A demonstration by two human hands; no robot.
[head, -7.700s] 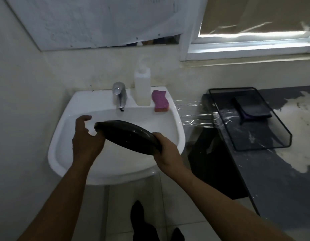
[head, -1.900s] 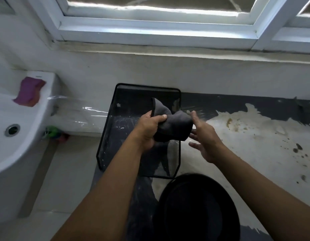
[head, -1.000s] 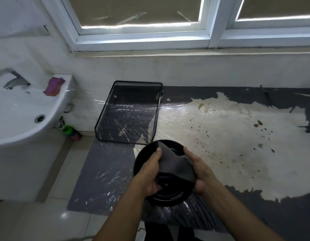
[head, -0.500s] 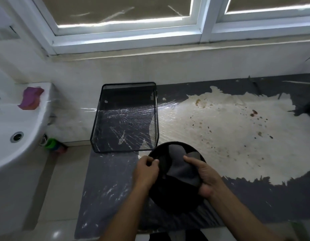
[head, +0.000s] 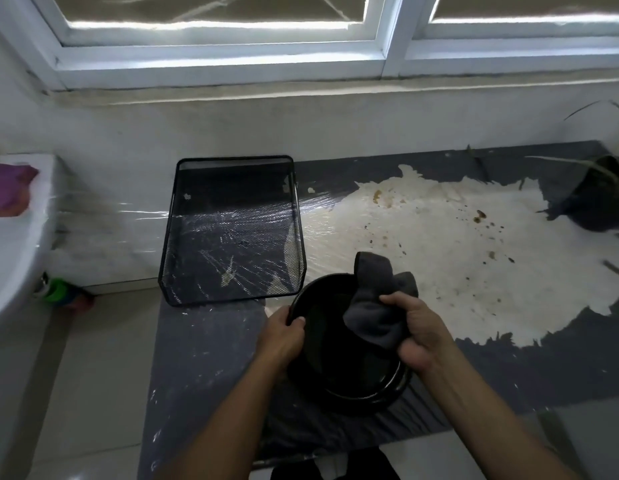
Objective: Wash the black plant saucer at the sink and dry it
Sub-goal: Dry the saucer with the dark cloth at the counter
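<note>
The black plant saucer point(head: 339, 372) sits low in the middle of the view, over the front of the counter, its hollow side facing up. My left hand point(head: 282, 336) grips its left rim, thumb over the edge. My right hand point(head: 420, 336) clutches a bunched dark grey cloth point(head: 377, 299) that lies against the right inner side of the saucer, with loose ends sticking up above the rim.
A black wire mesh tray point(head: 232, 230) stands on the counter point(head: 439, 237) just behind and left of the saucer. The white sink point(head: 13, 258) with a pink sponge point(head: 8, 188) is at the far left. A potted plant point(head: 599, 199) stands at the right edge.
The saucer went from the sink to the counter and the cloth came out of the mesh tray. In the last half second my right hand bunched the cloth and moved it toward the saucer's right side.
</note>
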